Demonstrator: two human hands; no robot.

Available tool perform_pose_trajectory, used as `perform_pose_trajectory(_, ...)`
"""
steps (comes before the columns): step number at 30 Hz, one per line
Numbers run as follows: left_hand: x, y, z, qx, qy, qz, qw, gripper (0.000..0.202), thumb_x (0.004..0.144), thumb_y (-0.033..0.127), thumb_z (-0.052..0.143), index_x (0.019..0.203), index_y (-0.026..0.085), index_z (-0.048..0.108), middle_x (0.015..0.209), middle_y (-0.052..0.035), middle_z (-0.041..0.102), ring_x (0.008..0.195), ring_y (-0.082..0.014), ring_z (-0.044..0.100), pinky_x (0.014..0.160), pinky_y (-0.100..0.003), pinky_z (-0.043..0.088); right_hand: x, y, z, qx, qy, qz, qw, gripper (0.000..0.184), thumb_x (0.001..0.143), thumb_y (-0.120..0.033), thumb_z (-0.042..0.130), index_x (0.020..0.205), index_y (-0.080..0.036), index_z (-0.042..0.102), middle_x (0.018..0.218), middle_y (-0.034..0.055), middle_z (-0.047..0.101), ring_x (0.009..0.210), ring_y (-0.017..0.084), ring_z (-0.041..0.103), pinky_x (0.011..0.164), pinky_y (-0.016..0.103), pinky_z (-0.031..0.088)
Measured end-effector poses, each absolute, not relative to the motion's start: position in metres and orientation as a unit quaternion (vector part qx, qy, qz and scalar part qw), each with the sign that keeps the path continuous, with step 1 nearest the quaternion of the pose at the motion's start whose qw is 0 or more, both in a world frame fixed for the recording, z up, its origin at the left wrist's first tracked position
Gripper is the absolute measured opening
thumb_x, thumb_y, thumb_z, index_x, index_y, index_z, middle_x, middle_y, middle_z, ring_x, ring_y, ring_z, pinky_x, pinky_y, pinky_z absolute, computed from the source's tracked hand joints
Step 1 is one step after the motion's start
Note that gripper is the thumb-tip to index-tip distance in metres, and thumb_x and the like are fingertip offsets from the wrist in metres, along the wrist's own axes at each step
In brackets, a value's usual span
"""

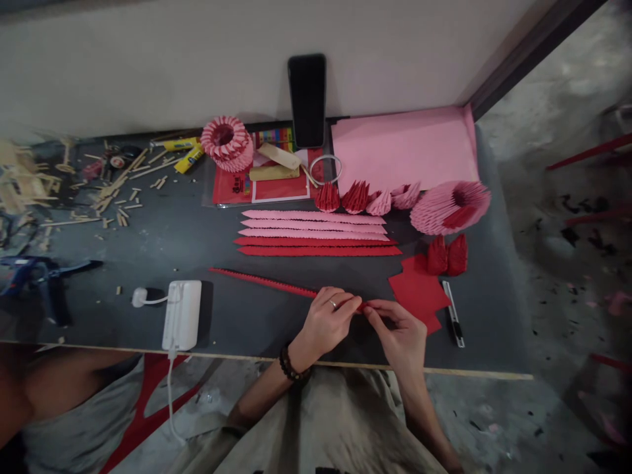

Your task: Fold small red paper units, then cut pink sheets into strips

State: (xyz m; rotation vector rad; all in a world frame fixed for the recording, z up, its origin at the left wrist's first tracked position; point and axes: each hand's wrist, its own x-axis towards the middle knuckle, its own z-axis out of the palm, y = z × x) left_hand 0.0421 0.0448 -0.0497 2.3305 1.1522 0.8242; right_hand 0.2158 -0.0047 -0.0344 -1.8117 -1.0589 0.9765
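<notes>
A long, narrow red folded paper strip (266, 282) with a toothed edge slants across the dark table. My left hand (328, 322) is closed on it near its right end. The fingertips of my right hand (399, 329) pinch that same end; the part between the fingers is mostly covered. Beyond the hands lie finished pink strips (311, 225) and red strips (318, 250) side by side. Loose red paper squares (419, 289) lie to the right of my right hand, beside a white utility knife (453, 316). Two small red folded paper pieces (447, 255) stand above them.
A pink folded paper ring (227, 143), a large pink piece (449, 207) and pink paper sheets (405, 145) line the back. A phone (307, 99) leans on the wall. Left are a white power bank (182, 316), wooden sticks (116, 191) and a blue clamp (49, 280). Another person's leg (64, 388) shows lower left.
</notes>
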Motion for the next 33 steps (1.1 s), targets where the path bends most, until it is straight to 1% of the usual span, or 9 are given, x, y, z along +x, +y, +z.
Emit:
perform_pose_trajectory(5, 0.037, 0.041, -0.035, 0.873, 0.412, 0.207, 0.159, 0.055, 0.106, 0.024, 0.059, 0.160, 0.025, 0.052, 0.165, -0.0067, 0.057, 0.160, -0.0274, 0.044, 0.133, -0.049, 0.039, 0.225, -0.003, -0.044, -0.789, -0.473, 0.152, 0.361, 0.030, 0.097, -0.044, 0.074, 0.119, -0.024, 0.081, 0.107, 0.0065, 0.085, 0.095, 0.022, 0.079, 0.089, 0.033, 0.057)
perform_pose_trajectory(7, 0.030, 0.032, -0.030, 0.867, 0.451, 0.175, 0.119, 0.061, 0.105, 0.028, 0.063, 0.163, 0.026, 0.048, 0.167, -0.0043, 0.055, 0.164, -0.0308, 0.036, 0.136, -0.055, 0.034, 0.235, -0.006, -0.047, -0.801, -0.500, 0.042, 0.325, 0.031, 0.099, -0.039, 0.072, 0.125, -0.026, 0.080, 0.114, 0.0078, 0.084, 0.100, 0.024, 0.077, 0.094, 0.036, 0.056)
perform_pose_trajectory(11, 0.019, 0.013, -0.034, 0.832, 0.543, 0.082, 0.079, 0.071, 0.101, 0.033, 0.069, 0.167, 0.031, 0.044, 0.173, -0.0037, 0.045, 0.166, -0.0439, 0.023, 0.130, -0.066, 0.041, 0.263, -0.017, -0.053, -0.796, -0.543, -0.045, 0.264, 0.035, 0.093, -0.038, 0.079, 0.127, -0.029, 0.080, 0.123, 0.0083, 0.082, 0.106, 0.027, 0.075, 0.100, 0.040, 0.055)
perform_pose_trajectory(18, 0.031, 0.018, -0.043, 0.817, 0.567, 0.056, 0.090, 0.080, 0.101, 0.051, 0.064, 0.172, 0.033, 0.032, 0.179, -0.0052, 0.034, 0.167, -0.0453, 0.020, 0.130, -0.067, 0.041, 0.283, -0.020, -0.066, -0.775, -0.568, -0.086, 0.265, 0.023, 0.092, -0.041, 0.081, 0.110, -0.026, 0.086, 0.100, 0.0053, 0.083, 0.084, 0.020, 0.074, 0.085, 0.036, 0.054)
perform_pose_trajectory(23, 0.039, 0.035, -0.038, 0.824, 0.553, 0.084, 0.090, 0.076, 0.102, 0.048, 0.064, 0.170, 0.029, 0.036, 0.179, -0.0102, 0.034, 0.166, -0.0442, 0.024, 0.129, -0.064, 0.041, 0.279, -0.015, -0.064, -0.770, -0.562, -0.118, 0.278, 0.017, 0.094, -0.038, 0.080, 0.105, -0.027, 0.086, 0.093, 0.0030, 0.083, 0.079, 0.018, 0.072, 0.082, 0.035, 0.054)
perform_pose_trajectory(26, 0.033, 0.035, -0.031, 0.825, 0.537, 0.146, 0.098, 0.073, 0.105, 0.037, 0.062, 0.171, 0.024, 0.035, 0.171, -0.0157, 0.048, 0.160, -0.0371, 0.043, 0.127, -0.054, 0.046, 0.271, -0.018, -0.051, -0.763, -0.551, -0.103, 0.322, 0.018, 0.093, -0.036, 0.080, 0.110, -0.033, 0.086, 0.096, 0.0022, 0.084, 0.078, 0.018, 0.072, 0.081, 0.036, 0.055)
perform_pose_trajectory(29, 0.024, 0.028, -0.026, 0.824, 0.485, 0.235, 0.178, 0.067, 0.104, 0.029, 0.065, 0.167, 0.028, 0.042, 0.133, -0.0088, 0.080, 0.120, -0.0229, 0.076, 0.107, -0.037, 0.061, 0.255, -0.024, -0.035, -0.738, -0.572, 0.013, 0.357, 0.023, 0.093, -0.035, 0.079, 0.114, -0.042, 0.085, 0.105, 0.0016, 0.083, 0.083, 0.020, 0.072, 0.083, 0.039, 0.057)
perform_pose_trajectory(31, 0.018, 0.024, -0.024, 0.817, 0.438, 0.297, 0.228, 0.053, 0.103, 0.027, 0.068, 0.155, 0.031, 0.058, 0.105, -0.0018, 0.085, 0.092, -0.0158, 0.079, 0.091, -0.028, 0.065, 0.245, -0.026, -0.029, -0.702, -0.601, 0.117, 0.363, 0.027, 0.094, -0.033, 0.077, 0.117, -0.047, 0.083, 0.112, 0.0006, 0.082, 0.089, 0.021, 0.074, 0.085, 0.041, 0.060)
perform_pose_trajectory(33, 0.013, 0.021, -0.023, 0.800, 0.423, 0.355, 0.234, 0.033, 0.102, 0.021, 0.068, 0.132, 0.032, 0.075, 0.093, 0.0005, 0.084, 0.085, -0.0128, 0.079, 0.086, -0.025, 0.065, 0.236, -0.027, -0.026, -0.664, -0.618, 0.200, 0.371, 0.033, 0.094, -0.033, 0.076, 0.121, -0.051, 0.080, 0.117, -0.0008, 0.082, 0.094, 0.023, 0.077, 0.087, 0.042, 0.062)
